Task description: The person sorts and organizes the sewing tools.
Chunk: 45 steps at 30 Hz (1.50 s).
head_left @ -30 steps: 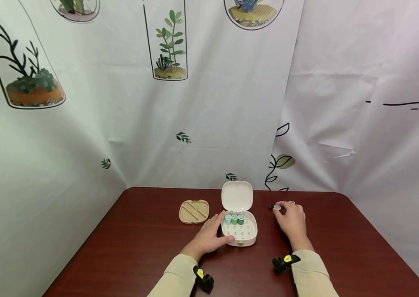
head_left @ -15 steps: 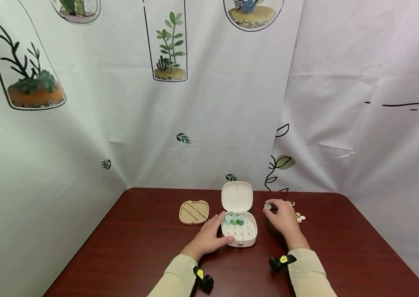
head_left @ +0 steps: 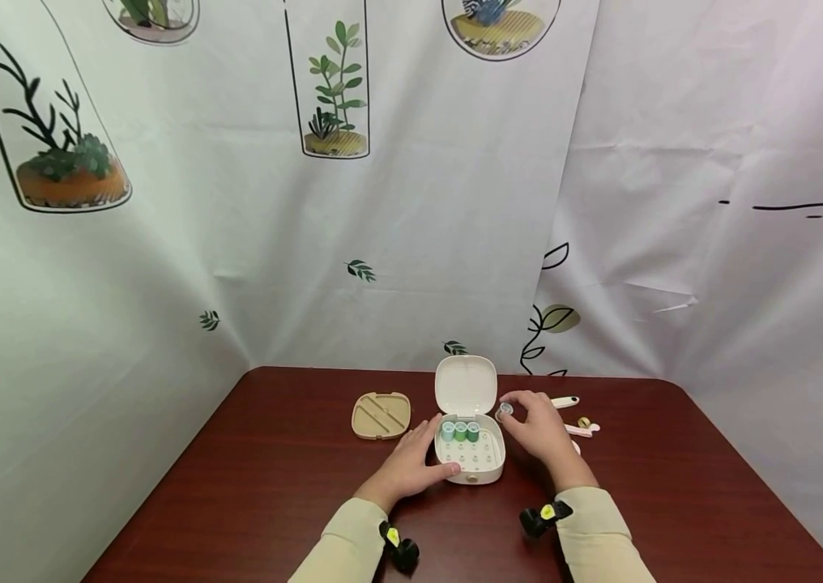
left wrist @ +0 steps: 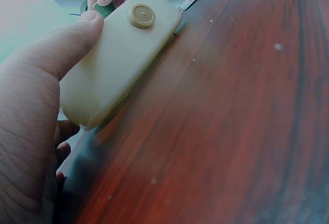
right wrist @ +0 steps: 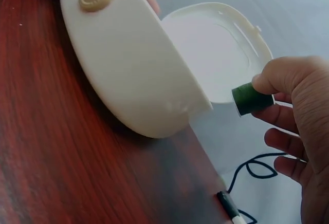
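Note:
A white sewing box (head_left: 473,477) stands on the table with its lid (head_left: 466,385) raised. Three thread spools (head_left: 461,431), pale to dark green, stand in its back row, before bare pegs. My left hand (head_left: 407,468) holds the box at its left side, thumb over the front rim (left wrist: 85,26) and fingers along the side. Between thumb and fingers my right hand (head_left: 539,429) pinches another thread spool (head_left: 505,410), dark green in the right wrist view (right wrist: 252,99). That spool is in the air just right of the box, apart from it.
A tan divided tray (head_left: 381,416) lies left of the box. Beyond my right hand lie a white-handled tool (head_left: 566,402), a small yellowish item (head_left: 584,422) and a pale slim piece (head_left: 581,431). The dark red table (head_left: 273,486) ends at a fabric-covered wall.
My right hand has moved left toward the box with the spool, uncovering the small items on the right. My left hand and the box have stayed still.

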Each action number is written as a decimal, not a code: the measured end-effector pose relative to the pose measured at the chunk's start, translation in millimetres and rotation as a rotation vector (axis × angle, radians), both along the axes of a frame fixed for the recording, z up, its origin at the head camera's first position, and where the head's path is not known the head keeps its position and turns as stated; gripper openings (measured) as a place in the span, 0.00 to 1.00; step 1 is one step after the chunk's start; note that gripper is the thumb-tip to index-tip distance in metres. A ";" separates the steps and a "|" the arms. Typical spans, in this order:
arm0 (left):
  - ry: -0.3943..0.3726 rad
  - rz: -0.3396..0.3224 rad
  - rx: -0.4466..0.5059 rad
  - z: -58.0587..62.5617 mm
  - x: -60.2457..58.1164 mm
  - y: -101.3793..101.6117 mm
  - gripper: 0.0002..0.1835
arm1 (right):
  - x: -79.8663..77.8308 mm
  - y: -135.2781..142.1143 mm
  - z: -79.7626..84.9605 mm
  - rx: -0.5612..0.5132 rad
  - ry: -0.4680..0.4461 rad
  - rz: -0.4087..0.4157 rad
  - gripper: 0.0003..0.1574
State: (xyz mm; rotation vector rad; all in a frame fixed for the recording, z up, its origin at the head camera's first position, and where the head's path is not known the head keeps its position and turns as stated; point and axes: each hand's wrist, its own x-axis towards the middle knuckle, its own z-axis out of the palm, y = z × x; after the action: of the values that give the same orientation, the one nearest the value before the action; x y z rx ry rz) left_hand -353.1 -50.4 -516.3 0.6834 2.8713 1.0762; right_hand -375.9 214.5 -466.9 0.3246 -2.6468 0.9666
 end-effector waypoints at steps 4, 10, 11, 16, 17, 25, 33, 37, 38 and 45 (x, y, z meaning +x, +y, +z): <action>-0.007 0.001 0.000 0.3 0.5 -0.3 0.53 | 1.3 -5.2 -0.8 -0.002 -0.007 0.020 0.15; -0.012 0.004 -0.015 1.1 0.9 -0.5 0.53 | 1.2 -11.9 -3.6 0.025 -0.027 0.041 0.14; -0.014 0.005 -0.016 0.8 0.9 -0.5 0.53 | 1.0 -12.6 -4.4 0.032 -0.026 0.043 0.14; -0.025 0.008 -0.003 0.7 0.9 -0.4 0.53 | 0.8 -14.6 -7.0 0.059 0.001 0.060 0.13; -0.028 0.010 -0.003 0.5 0.8 -0.4 0.53 | 0.9 -15.0 -7.1 0.066 0.006 0.066 0.12; -0.038 0.015 -0.004 0.4 0.1 0.2 0.52 | 2.4 -19.0 -7.2 0.130 0.021 0.083 0.10; -0.030 0.013 -0.001 0.0 0.0 0.5 0.53 | 1.4 -22.2 -10.9 0.174 0.033 0.071 0.11; -0.023 0.010 -0.006 -0.2 0.3 0.6 0.53 | 1.0 -23.5 -12.4 0.202 0.040 0.087 0.11; -0.023 0.009 -0.008 -0.1 0.2 0.6 0.53 | 0.5 -23.9 -12.9 0.212 0.038 0.088 0.11; -0.022 -0.002 -0.013 1.6 -1.1 -0.1 0.53 | -2.3 -24.7 -14.8 0.230 0.037 0.124 0.11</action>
State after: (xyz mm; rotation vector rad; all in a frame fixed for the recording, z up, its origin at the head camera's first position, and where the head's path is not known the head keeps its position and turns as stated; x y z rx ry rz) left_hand -354.2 -50.5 -514.7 0.6698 2.8558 1.0573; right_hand -378.2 189.8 -481.7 0.5591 -2.7342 0.6833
